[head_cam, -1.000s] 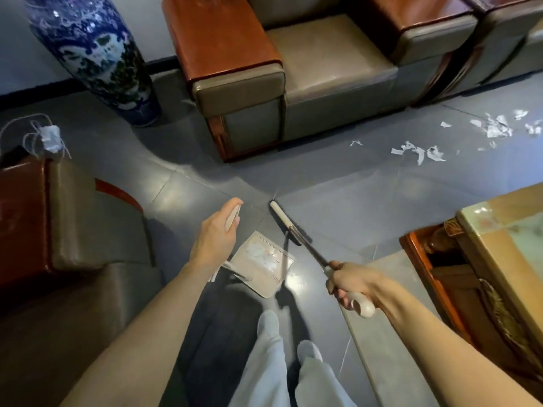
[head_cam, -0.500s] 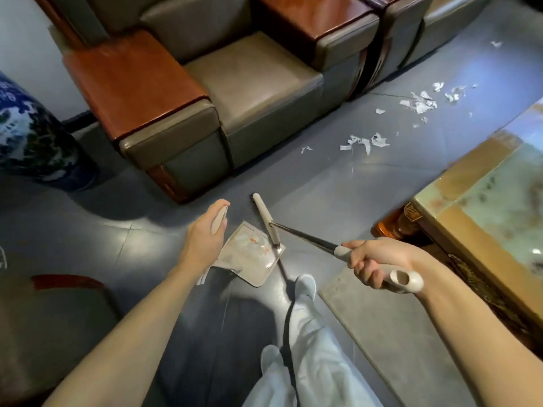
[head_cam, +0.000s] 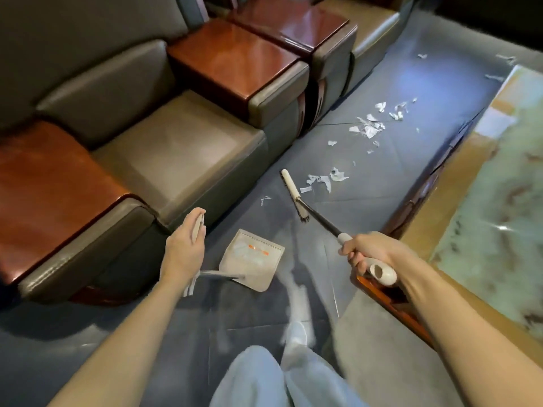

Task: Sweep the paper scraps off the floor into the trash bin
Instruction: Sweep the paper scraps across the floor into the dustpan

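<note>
The person is standing between a row of armchairs (head_cam: 182, 160) and a low table (head_cam: 499, 177), looking down at the dark floor (head_cam: 382, 207). The left hand (head_cam: 185, 248) is curling its fingers round the pale handle of a dustpan (head_cam: 252, 259). The tray is hanging low in front of the person, and I cannot tell whether it is touching the floor. The right hand (head_cam: 367, 251) is gripping the white end of a broom (head_cam: 295, 196), its dark shaft reaching forward. The broom's head is sitting just left of the nearest paper scraps (head_cam: 321, 180), close beside them. More scraps are lying further along the floor in a loose trail between the chairs and the table, well apart from the dustpan.
</note>
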Demonstrator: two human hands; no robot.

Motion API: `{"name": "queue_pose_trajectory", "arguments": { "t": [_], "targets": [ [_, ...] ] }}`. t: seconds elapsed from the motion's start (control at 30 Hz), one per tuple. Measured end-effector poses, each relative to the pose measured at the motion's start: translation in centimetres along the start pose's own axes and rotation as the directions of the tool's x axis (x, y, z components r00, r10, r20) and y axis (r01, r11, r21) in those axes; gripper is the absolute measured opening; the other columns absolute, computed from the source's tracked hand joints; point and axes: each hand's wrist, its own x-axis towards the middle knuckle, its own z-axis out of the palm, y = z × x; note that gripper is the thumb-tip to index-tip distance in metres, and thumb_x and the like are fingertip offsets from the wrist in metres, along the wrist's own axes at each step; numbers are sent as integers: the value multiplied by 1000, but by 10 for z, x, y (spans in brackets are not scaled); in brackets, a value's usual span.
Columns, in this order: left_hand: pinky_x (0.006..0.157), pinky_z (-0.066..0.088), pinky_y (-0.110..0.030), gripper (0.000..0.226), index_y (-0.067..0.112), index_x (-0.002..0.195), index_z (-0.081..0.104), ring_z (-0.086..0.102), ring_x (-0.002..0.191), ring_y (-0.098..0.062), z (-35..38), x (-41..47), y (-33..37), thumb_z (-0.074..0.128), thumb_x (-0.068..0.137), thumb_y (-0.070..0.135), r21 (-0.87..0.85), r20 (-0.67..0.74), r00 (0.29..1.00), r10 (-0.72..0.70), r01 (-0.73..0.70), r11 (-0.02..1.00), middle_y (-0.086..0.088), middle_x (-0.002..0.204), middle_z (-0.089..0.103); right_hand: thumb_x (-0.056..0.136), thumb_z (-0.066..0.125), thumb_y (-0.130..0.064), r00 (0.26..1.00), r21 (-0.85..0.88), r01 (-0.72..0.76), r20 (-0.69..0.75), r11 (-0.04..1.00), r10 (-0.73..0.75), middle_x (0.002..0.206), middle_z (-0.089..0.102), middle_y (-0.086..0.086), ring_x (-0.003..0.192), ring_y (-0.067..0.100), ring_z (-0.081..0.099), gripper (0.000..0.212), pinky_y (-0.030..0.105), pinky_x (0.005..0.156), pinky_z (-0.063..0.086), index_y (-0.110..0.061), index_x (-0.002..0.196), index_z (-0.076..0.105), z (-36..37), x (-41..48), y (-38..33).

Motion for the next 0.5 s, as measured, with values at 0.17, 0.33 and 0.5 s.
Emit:
{"name": "queue_pose_trajectory", "arguments": {
  "t": [0.17, 0.33, 0.5],
  "targets": [
    [80, 40, -30, 30, 32, 128, 49, 57, 95, -22, 15, 90, 18, 46, 99, 22, 70, 56, 997, 46, -49, 996, -1, 109, 63, 88, 44, 5, 999, -34, -13, -47, 999, 12, 44, 38, 2, 28, 7, 34, 15, 12, 30, 31, -4, 77, 46, -20, 48, -76],
    [62, 41, -34, 24, 44, 111, 46, 53, 70, -17, 30, 181, 27, 42, 100, 24, -42, 19, 1000, -14, 15, 999, 9, 79, 55, 87, 41, 6, 991, -120, 2, -130, 993, -18, 49, 39, 6, 29, 10, 35, 14, 13, 32, 32, -6, 81, 48, -12, 98, -135],
    [60, 43, -34, 25, 43, 111, 46, 51, 64, -10, 47, 265, 49, 44, 99, 20, 0, 168, 980, 105, -107, 994, 7, 71, 53, 89, 42, 3, 986, -102, -56, -165, 993, 39, 53, 40, 7, 30, 9, 35, 12, 12, 33, 34, -5, 96, 48, 4, 127, -185]
  ]
}}
